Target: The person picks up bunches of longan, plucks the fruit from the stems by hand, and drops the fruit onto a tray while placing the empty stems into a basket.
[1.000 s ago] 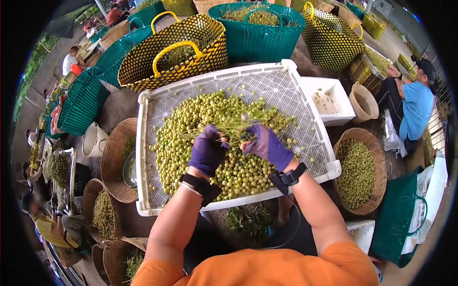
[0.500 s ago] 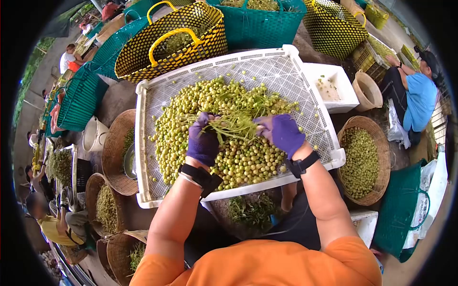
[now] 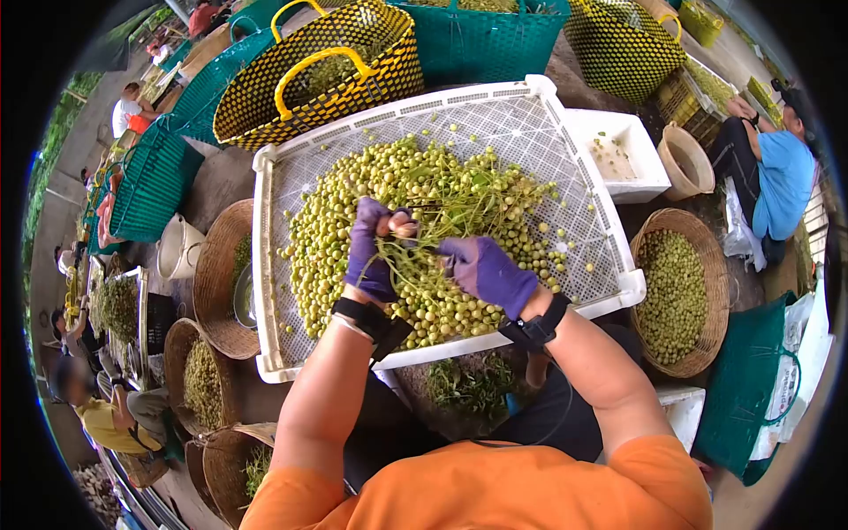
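Note:
Small round yellow-green fruits [image 3: 336,221] lie heaped on a white mesh tray [image 3: 592,238] in front of me. Thin green stems [image 3: 411,261] stretch between my two hands, over the middle of the heap. My left hand [image 3: 374,252], in a purple glove with bare fingertips, is closed on the stems. Close to its right, my right hand [image 3: 488,272], also gloved in purple, has its fingers pressed together at the other end of the stems. More loose stems with fruits [image 3: 495,199] lie behind my hands.
Beyond the tray stand a yellow-black basket [image 3: 322,75] and a green basket [image 3: 490,44]. A white foam box [image 3: 618,155] and a wicker basket of fruits [image 3: 676,296] are at the right. A person in blue [image 3: 784,177] sits at far right; another wicker basket [image 3: 221,283] stands left.
My right hand has moved left and slightly nearer to me, closer to my left hand. My left hand has turned, its fingertips now showing. The stems between them have shifted.

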A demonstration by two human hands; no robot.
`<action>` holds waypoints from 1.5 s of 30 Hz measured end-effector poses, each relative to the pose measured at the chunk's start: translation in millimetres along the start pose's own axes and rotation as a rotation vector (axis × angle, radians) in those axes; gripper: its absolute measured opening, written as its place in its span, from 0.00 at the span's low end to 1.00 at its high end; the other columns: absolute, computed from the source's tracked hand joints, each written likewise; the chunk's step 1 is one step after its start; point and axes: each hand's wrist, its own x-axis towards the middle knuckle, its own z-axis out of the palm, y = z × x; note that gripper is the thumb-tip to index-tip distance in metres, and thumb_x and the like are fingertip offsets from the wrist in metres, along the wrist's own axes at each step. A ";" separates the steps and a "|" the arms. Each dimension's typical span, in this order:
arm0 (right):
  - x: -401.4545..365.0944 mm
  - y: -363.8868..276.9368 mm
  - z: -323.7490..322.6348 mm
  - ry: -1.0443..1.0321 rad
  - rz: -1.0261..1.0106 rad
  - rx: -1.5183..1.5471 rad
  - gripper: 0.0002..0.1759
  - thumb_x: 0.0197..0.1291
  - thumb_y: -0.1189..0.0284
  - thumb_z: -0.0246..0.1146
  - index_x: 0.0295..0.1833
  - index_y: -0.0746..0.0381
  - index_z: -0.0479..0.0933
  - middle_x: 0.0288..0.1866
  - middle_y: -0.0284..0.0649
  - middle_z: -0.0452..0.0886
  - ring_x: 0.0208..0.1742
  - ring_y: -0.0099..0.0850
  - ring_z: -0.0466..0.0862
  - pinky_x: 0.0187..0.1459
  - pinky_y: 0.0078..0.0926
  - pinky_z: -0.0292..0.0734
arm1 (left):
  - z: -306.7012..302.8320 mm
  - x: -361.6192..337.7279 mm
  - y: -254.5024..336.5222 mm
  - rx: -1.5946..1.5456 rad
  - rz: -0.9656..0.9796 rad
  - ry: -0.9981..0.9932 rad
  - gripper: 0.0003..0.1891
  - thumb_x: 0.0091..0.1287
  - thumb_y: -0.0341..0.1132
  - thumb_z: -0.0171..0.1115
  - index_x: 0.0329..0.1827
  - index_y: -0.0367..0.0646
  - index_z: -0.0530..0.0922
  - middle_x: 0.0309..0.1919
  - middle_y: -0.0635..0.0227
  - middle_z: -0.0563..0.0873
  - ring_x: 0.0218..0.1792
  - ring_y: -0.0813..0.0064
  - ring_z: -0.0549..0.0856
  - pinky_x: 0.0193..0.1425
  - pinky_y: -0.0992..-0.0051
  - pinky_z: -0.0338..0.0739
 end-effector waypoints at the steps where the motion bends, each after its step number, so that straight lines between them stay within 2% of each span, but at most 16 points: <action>1: -4.1 -16.8 -6.7 -0.026 -0.080 -0.140 0.19 0.56 0.76 0.56 0.55 0.67 0.76 0.35 0.51 0.83 0.31 0.37 0.83 0.36 0.33 0.77 | 1.1 0.0 6.7 -0.025 -0.065 -0.056 0.23 0.70 0.53 0.53 0.20 0.53 0.62 0.20 0.78 0.64 0.25 0.81 0.67 0.27 0.79 0.66; 7: -11.5 -3.0 -59.1 -0.010 0.116 -0.388 0.18 0.59 0.76 0.56 0.57 0.58 0.76 0.43 0.43 0.84 0.38 0.34 0.84 0.40 0.35 0.80 | 8.3 -6.0 29.0 0.122 0.101 -0.007 0.21 0.73 0.49 0.48 0.20 0.53 0.64 0.20 0.77 0.69 0.15 0.85 0.66 0.18 0.81 0.57; 9: -3.5 27.1 -67.1 0.107 0.046 -1.167 0.19 0.57 0.73 0.58 0.55 0.52 0.77 0.52 0.38 0.81 0.48 0.34 0.82 0.51 0.44 0.74 | 15.2 -13.3 28.8 0.608 -0.018 -0.114 0.18 0.72 0.44 0.47 0.23 0.51 0.70 0.21 0.74 0.72 0.16 0.83 0.69 0.19 0.80 0.62; 14: 11.3 74.0 -57.7 0.286 -0.216 -1.377 0.17 0.54 0.70 0.60 0.51 0.46 0.78 0.52 0.33 0.80 0.52 0.34 0.79 0.60 0.47 0.61 | -62.6 14.1 -17.3 1.648 0.298 -0.668 0.05 0.57 0.27 0.58 0.35 0.46 0.79 0.27 0.68 0.82 0.22 0.68 0.79 0.40 0.68 0.80; 16: 18.8 60.1 -63.0 0.073 -0.006 -1.313 0.13 0.53 0.69 0.62 0.45 0.46 0.80 0.43 0.31 0.82 0.47 0.32 0.79 0.60 0.43 0.59 | -152.6 53.0 -30.2 2.755 0.472 -0.927 0.10 0.68 0.31 0.54 0.30 0.43 0.81 0.42 0.62 0.82 0.30 0.79 0.80 0.43 0.78 0.76; 19: 18.3 40.2 -74.2 0.268 -0.174 -1.250 0.10 0.53 0.70 0.61 0.42 0.47 0.81 0.38 0.30 0.82 0.45 0.31 0.79 0.58 0.41 0.60 | -89.1 26.9 -2.8 2.492 0.414 -0.377 0.06 0.63 0.28 0.57 0.30 0.44 0.81 0.43 0.63 0.84 0.29 0.80 0.80 0.40 0.79 0.76; 21: 25.6 25.8 -72.3 0.158 0.077 -1.189 0.12 0.54 0.71 0.60 0.44 0.46 0.81 0.43 0.33 0.81 0.48 0.31 0.78 0.58 0.41 0.60 | -52.7 13.8 8.0 2.367 0.621 -0.503 0.04 0.58 0.23 0.59 0.34 0.40 0.81 0.38 0.67 0.86 0.24 0.82 0.79 0.33 0.83 0.76; 23: 29.2 44.0 -63.4 0.674 -0.303 -1.246 0.14 0.56 0.71 0.60 0.47 0.44 0.81 0.50 0.36 0.78 0.53 0.34 0.76 0.60 0.43 0.60 | -41.6 11.4 -3.1 1.521 0.053 0.109 0.12 0.56 0.22 0.61 0.44 0.38 0.80 0.31 0.71 0.86 0.25 0.84 0.80 0.33 0.83 0.77; 25: 38.8 63.8 -57.0 0.560 -0.251 -1.187 0.15 0.56 0.70 0.61 0.49 0.42 0.81 0.55 0.39 0.75 0.57 0.39 0.74 0.61 0.46 0.61 | -100.7 31.0 -14.2 1.656 0.254 -0.060 0.18 0.59 0.25 0.60 0.54 0.38 0.78 0.30 0.71 0.86 0.24 0.85 0.80 0.28 0.81 0.75; 28: 43.3 62.8 -49.3 0.326 -0.204 -1.208 0.13 0.55 0.68 0.63 0.47 0.46 0.81 0.54 0.36 0.76 0.56 0.35 0.76 0.60 0.48 0.64 | -89.4 32.0 -25.7 1.767 0.056 0.345 0.16 0.64 0.29 0.59 0.55 0.37 0.76 0.31 0.69 0.87 0.24 0.84 0.81 0.28 0.82 0.77; 31: 46.6 35.0 -71.4 0.297 0.020 -1.049 0.12 0.53 0.71 0.64 0.45 0.50 0.81 0.52 0.37 0.78 0.52 0.31 0.79 0.56 0.43 0.70 | -110.5 35.3 -6.6 2.090 0.367 -0.336 0.14 0.65 0.30 0.60 0.52 0.37 0.77 0.34 0.67 0.87 0.26 0.83 0.83 0.30 0.82 0.80; 32: 51.6 36.3 -84.7 0.359 0.055 -0.665 0.13 0.51 0.76 0.63 0.45 0.57 0.79 0.47 0.42 0.78 0.51 0.32 0.81 0.52 0.40 0.74 | -88.6 28.3 -13.8 1.367 -0.079 0.284 0.12 0.65 0.30 0.60 0.50 0.37 0.78 0.37 0.67 0.87 0.28 0.82 0.84 0.31 0.80 0.81; 35: 33.6 3.1 -103.4 0.776 -0.301 -0.499 0.14 0.51 0.80 0.59 0.46 0.63 0.76 0.48 0.48 0.78 0.50 0.39 0.82 0.48 0.38 0.77 | -42.5 17.5 -7.5 1.413 -0.108 0.393 0.11 0.65 0.30 0.60 0.49 0.37 0.79 0.40 0.68 0.87 0.28 0.82 0.84 0.31 0.80 0.81; 36: 29.6 -0.6 -112.2 0.799 -0.360 -0.564 0.15 0.51 0.80 0.57 0.47 0.64 0.75 0.50 0.51 0.78 0.48 0.43 0.82 0.48 0.39 0.77 | -48.1 17.6 0.5 1.716 0.102 0.032 0.12 0.63 0.32 0.62 0.48 0.37 0.79 0.37 0.68 0.86 0.24 0.84 0.83 0.27 0.82 0.79; 41: 14.4 -40.4 -110.0 0.782 -0.303 -0.409 0.15 0.52 0.80 0.56 0.48 0.65 0.75 0.43 0.52 0.81 0.42 0.50 0.83 0.46 0.36 0.78 | -25.0 12.9 -4.7 1.476 -0.099 0.358 0.13 0.65 0.34 0.61 0.48 0.37 0.78 0.33 0.67 0.85 0.27 0.84 0.82 0.27 0.81 0.75; 45: 11.1 -38.4 -75.5 0.457 -0.141 -0.496 0.06 0.55 0.75 0.62 0.39 0.60 0.75 0.32 0.47 0.82 0.34 0.47 0.83 0.34 0.40 0.75 | -31.1 12.5 -11.7 1.144 0.165 0.058 0.23 0.61 0.29 0.66 0.60 0.36 0.72 0.34 0.64 0.87 0.31 0.79 0.83 0.40 0.80 0.79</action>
